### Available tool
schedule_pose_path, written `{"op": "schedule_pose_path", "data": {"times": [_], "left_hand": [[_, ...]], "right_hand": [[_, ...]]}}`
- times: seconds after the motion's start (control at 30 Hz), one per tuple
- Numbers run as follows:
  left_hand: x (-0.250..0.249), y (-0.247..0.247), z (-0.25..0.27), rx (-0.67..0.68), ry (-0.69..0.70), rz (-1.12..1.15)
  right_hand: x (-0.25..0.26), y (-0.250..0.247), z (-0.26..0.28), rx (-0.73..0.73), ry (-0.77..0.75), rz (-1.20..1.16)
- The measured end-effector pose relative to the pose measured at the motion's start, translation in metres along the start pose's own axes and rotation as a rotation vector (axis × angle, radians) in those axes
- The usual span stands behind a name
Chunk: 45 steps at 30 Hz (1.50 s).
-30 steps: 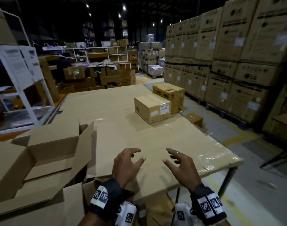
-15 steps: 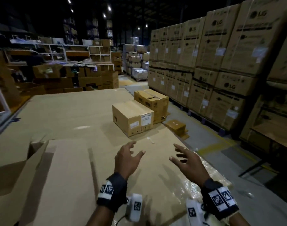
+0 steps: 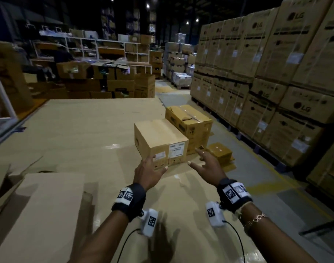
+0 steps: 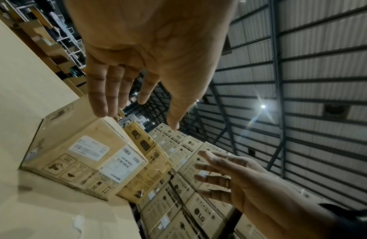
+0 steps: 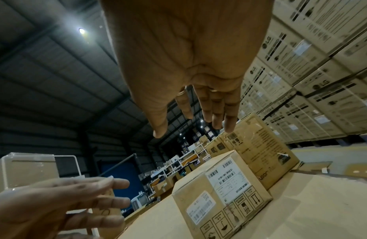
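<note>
The worktop (image 3: 86, 133) was a broad surface covered in brown cardboard sheeting, glossy in patches. A sealed labelled carton (image 3: 160, 141) stood on it. Just behind that carton and to its right, close against it, sat a larger taped carton (image 3: 189, 122). Well to the labelled carton's near left lay a flat cardboard panel (image 3: 44, 215).

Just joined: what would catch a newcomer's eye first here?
The open left hand and right hand reach toward a small brown cardboard box with white labels on the cardboard-covered table. A taped brown carton sits behind it; a wall of stacked LG cartons fills the right side.
</note>
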<state>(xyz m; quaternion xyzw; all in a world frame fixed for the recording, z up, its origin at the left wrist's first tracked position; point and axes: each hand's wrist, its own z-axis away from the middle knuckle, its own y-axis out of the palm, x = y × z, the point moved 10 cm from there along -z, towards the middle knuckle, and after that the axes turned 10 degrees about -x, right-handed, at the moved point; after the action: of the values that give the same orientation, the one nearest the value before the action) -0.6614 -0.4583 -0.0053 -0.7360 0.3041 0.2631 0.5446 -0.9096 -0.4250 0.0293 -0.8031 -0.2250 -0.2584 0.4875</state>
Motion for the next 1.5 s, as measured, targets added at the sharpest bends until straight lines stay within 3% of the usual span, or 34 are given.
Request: {"op": "schedule_pose_path", "data": {"times": [0.13, 0.4, 0.57, 0.77, 1.03, 1.5], "left_hand": [[0.007, 0.015, -0.048, -0.023, -0.030, -0.059], [0.039, 0.070, -0.111, -0.001, -0.201, -0.183], [0.044, 0.091, -0.129, 0.008, -0.200, -0.199], [0.053, 0.095, -0.139, -0.037, -0.215, -0.201], [0.055, 0.062, -0.100, -0.058, -0.172, -0.244], [0.031, 0.000, 0.069, -0.013, -0.119, -0.232]], "right_hand": [[-0.022, 0.033, -0.061, 0.032, -0.062, 0.036], [-0.089, 0.108, -0.168, 0.156, -0.048, 0.057], [-0.117, 0.155, -0.194, 0.222, -0.022, -0.012], [-0.129, 0.166, -0.197, 0.231, 0.015, -0.076], [-0.110, 0.141, -0.159, 0.189, -0.031, -0.177], [-0.063, 0.055, 0.021, 0.154, -0.017, -0.235]]}}
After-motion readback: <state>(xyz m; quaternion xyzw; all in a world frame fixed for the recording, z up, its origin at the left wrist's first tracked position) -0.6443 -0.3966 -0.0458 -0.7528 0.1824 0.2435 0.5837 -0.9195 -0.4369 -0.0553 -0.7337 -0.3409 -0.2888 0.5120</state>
